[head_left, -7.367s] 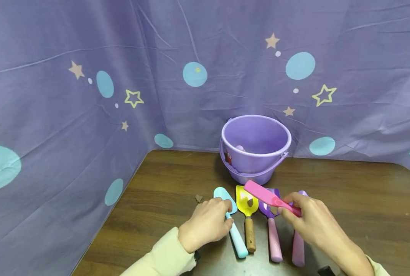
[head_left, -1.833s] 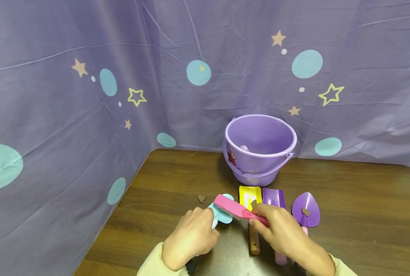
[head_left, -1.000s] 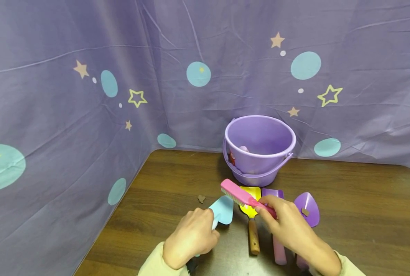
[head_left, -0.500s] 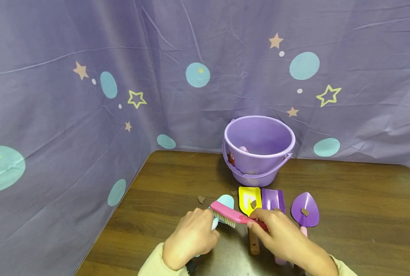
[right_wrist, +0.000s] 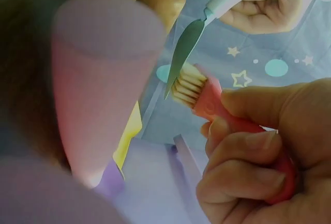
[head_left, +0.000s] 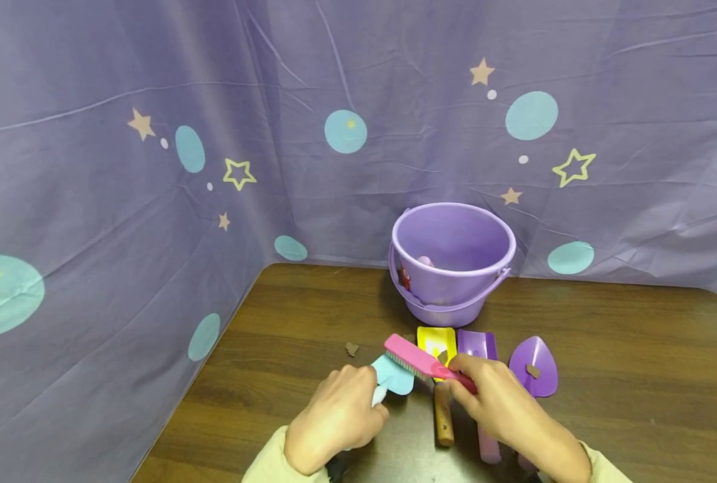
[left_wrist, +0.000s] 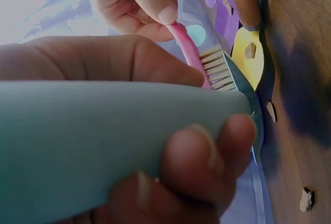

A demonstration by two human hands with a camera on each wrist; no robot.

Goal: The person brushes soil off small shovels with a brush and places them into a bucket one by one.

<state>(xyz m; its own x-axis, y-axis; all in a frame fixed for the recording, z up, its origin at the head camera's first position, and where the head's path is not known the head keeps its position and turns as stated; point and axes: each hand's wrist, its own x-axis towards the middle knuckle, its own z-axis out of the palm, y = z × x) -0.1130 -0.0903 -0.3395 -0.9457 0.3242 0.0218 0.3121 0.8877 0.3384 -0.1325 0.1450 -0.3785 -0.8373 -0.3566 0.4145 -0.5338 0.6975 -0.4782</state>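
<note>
My left hand [head_left: 337, 419] grips the handle of a light blue toy trowel [head_left: 393, 376], its blade pointing away and to the right. My right hand [head_left: 497, 396] holds a pink brush [head_left: 415, 355] by its handle. In the right wrist view the brush's bristles [right_wrist: 187, 85] meet the trowel blade [right_wrist: 184, 50]; the left wrist view shows the same contact from the other side. Beyond the brush lie a yellow shovel [head_left: 436, 339] with a wooden handle and a purple shovel [head_left: 477, 344] with a pink handle, partly hidden by my right hand.
A purple bucket [head_left: 453, 295] stands at the back, something pink inside. At right lies a purple pointed spade [head_left: 536, 359] bearing a brown scrap [head_left: 533, 371]. Another scrap [head_left: 351, 349] lies on the wooden table [head_left: 636, 376]. Purple patterned cloth [head_left: 418, 161] hangs behind.
My left hand has picked up the trowel from the table. The brush has swung over to its blade and moves back and forth there. A brown scrap has appeared on the table behind the blade.
</note>
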